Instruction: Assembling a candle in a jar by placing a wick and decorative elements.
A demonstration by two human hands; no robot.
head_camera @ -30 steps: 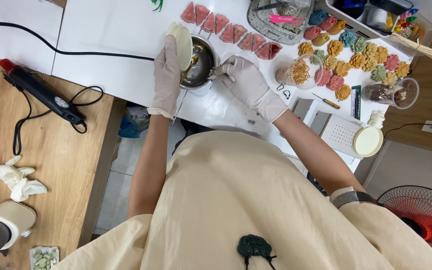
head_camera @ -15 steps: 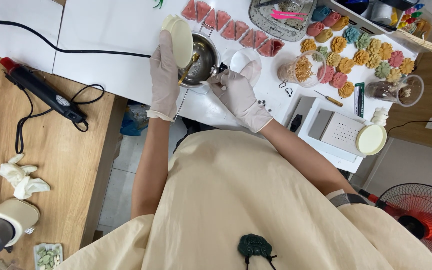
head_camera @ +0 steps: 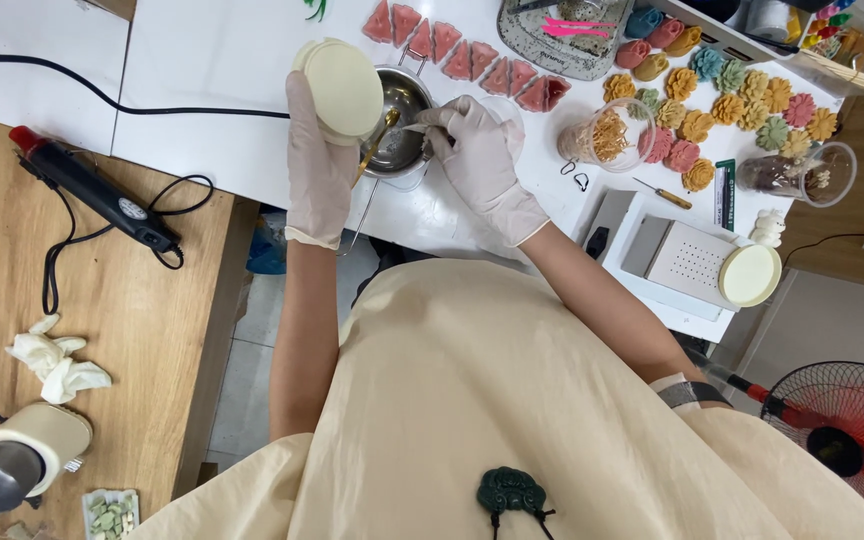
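Gloves on both hands, left hand (head_camera: 320,165) has lifted the round cream disc (head_camera: 344,88) higher beside the small metal pot (head_camera: 399,120), fingers wrapped round it, while right hand (head_camera: 477,158) moved in, fingertips pinched on a stick at the rim.

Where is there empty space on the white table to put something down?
Bare white table lies left of the left hand, above the black cable. The right side is crowded: pink wedges, flower shapes, jars.

Eight red wedge pieces (head_camera: 472,52) in a row — two gloved hands (both raised) — one fan (head_camera: 837,440).
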